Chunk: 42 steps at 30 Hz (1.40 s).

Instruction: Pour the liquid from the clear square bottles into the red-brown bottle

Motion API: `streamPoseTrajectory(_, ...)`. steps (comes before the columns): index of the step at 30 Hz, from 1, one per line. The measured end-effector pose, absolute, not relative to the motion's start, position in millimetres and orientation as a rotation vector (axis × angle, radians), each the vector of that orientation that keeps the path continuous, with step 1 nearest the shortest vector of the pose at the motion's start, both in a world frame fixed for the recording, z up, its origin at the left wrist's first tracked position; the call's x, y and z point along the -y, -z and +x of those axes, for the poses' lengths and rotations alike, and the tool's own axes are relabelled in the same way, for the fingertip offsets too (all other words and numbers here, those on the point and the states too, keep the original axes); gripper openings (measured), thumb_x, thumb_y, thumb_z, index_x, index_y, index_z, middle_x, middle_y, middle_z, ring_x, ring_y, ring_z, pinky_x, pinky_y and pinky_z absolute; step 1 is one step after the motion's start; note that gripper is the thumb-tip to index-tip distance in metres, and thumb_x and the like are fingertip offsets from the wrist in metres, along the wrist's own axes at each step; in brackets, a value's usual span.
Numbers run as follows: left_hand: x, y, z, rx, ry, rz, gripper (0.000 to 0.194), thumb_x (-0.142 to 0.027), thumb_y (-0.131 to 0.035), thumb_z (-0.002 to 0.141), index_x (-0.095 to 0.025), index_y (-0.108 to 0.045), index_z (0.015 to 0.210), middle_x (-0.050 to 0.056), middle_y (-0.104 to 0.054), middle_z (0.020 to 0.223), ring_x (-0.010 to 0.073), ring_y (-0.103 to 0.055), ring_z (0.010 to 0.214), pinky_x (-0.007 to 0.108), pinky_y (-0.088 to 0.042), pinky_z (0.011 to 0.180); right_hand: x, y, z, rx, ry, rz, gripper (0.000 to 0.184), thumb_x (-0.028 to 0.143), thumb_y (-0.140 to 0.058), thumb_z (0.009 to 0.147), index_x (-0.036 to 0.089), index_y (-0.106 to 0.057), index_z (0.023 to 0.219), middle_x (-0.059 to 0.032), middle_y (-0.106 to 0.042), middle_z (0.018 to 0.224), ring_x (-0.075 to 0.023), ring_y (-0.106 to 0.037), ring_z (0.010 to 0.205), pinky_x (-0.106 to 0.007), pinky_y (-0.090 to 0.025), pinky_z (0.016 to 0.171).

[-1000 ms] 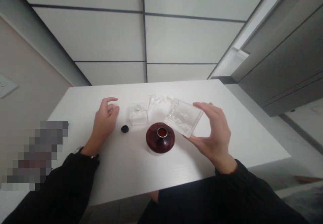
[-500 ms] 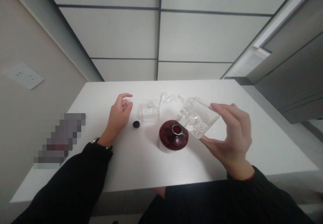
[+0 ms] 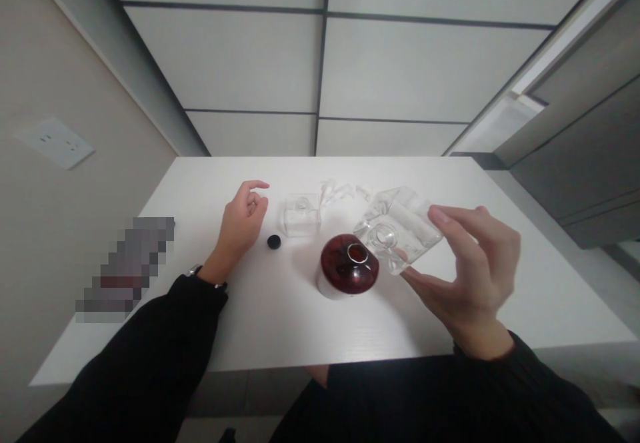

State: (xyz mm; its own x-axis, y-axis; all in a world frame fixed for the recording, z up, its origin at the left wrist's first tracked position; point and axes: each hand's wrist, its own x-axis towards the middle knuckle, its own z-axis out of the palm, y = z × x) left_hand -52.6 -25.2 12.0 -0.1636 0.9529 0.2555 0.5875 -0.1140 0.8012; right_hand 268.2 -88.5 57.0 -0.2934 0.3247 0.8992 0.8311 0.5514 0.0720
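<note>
My right hand (image 3: 477, 263) grips a clear square glass bottle (image 3: 400, 220) by its sides, between the thumb below and the fingers above. The bottle is held in the air, tilted to the left, with its round open mouth close above the shoulder of a dark red round bottle (image 3: 345, 270). That red bottle stands upright on the table, its neck uncapped. Whether any liquid passes between them I cannot tell. My left hand (image 3: 243, 223) hovers with nothing in it, index finger stretched and the others loosely curled. Below its fingertips lies a small black cap (image 3: 274, 242).
A second clear square bottle (image 3: 301, 220) stands on the white table (image 3: 270, 323), behind the red one. Crumpled clear plastic pieces (image 3: 340, 192) lie beyond it. A pixelated blurred item (image 3: 125, 263) is at the table's left side. A wall socket (image 3: 55, 142) is at left.
My right hand has tipped the clear square bottle a little further, its mouth slightly nearer the red bottle's neck. My left hand keeps its pose. The whole view has shifted slightly.
</note>
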Motion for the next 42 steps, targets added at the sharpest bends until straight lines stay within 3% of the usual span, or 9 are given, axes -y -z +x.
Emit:
streamPoseTrajectory(17,24.4,-12.9,-52.5,-1.771,-1.188,1.686,0.026,-0.027,-0.054,0.091,-0.02,-0.065,0.113,-0.008,-0.041,0.062,0.0132,-0.038,0.054,0.03,-0.03,0.059,91.2,-59.2,269.9,1.907,0.773,-0.902,0.073,0.023,-0.082,0.087,0.02,-0.053,0.154,-0.0131,-0.072,0.119,-0.0281,-0.07,0.104,-0.048,-0.054,0.107)
streamPoseTrajectory(23,24.3,-13.1,-53.2,-1.751,-1.205,1.702,0.023,-0.024,-0.054,0.091,-0.02,-0.065,0.111,-0.008,-0.04,0.061,0.0136,-0.037,0.054,0.029,-0.03,0.058,91.2,-57.1,273.3,1.901,0.776,-0.923,0.079,0.025,-0.083,0.087,0.028,-0.05,0.158,-0.0098,-0.073,0.122,-0.0276,-0.071,0.104,-0.048,-0.054,0.108)
streamPoseTrajectory(30,25.5,-13.7,-52.0,-1.756,-1.21,1.701,0.023,-0.023,-0.054,0.092,-0.021,-0.066,0.111,-0.007,-0.041,0.062,0.0137,-0.038,0.055,0.028,-0.032,0.059,90.3,-59.5,274.5,1.914,0.831,-0.88,0.078,0.021,-0.085,0.084,0.02,-0.054,0.156,-0.0127,-0.074,0.119,-0.0267,-0.073,0.103,-0.046,-0.054,0.11)
streamPoseTrajectory(35,25.2,-14.3,-51.6,-1.763,-1.204,1.695,0.023,-0.022,-0.054,0.092,-0.021,-0.067,0.112,-0.007,-0.042,0.062,0.0137,-0.038,0.054,0.029,-0.032,0.058,91.6,-59.1,276.3,1.92,0.82,-0.858,0.08,0.023,-0.086,0.084,0.022,-0.054,0.157,-0.0128,-0.075,0.121,-0.0283,-0.073,0.103,-0.047,-0.054,0.11)
streamPoseTrajectory(39,25.0,-14.1,-52.4,-1.77,-1.196,1.704,0.024,-0.022,-0.054,0.092,-0.021,-0.067,0.112,-0.007,-0.041,0.062,0.0139,-0.039,0.055,0.029,-0.033,0.06,94.1,-57.8,278.5,1.937,0.808,-0.916,0.087,0.023,-0.086,0.085,0.032,-0.046,0.162,-0.0093,-0.073,0.126,-0.0276,-0.072,0.107,-0.048,-0.053,0.11)
streamPoseTrajectory(42,24.8,-13.2,-53.0,-1.764,-1.2,1.718,0.024,-0.022,-0.054,0.093,-0.021,-0.067,0.113,-0.007,-0.041,0.062,0.0136,-0.04,0.055,0.03,-0.034,0.062,94.6,-57.6,279.7,1.95,0.804,-0.906,0.083,0.023,-0.085,0.086,0.028,-0.049,0.16,-0.0106,-0.073,0.129,-0.0283,-0.072,0.109,-0.049,-0.052,0.112)
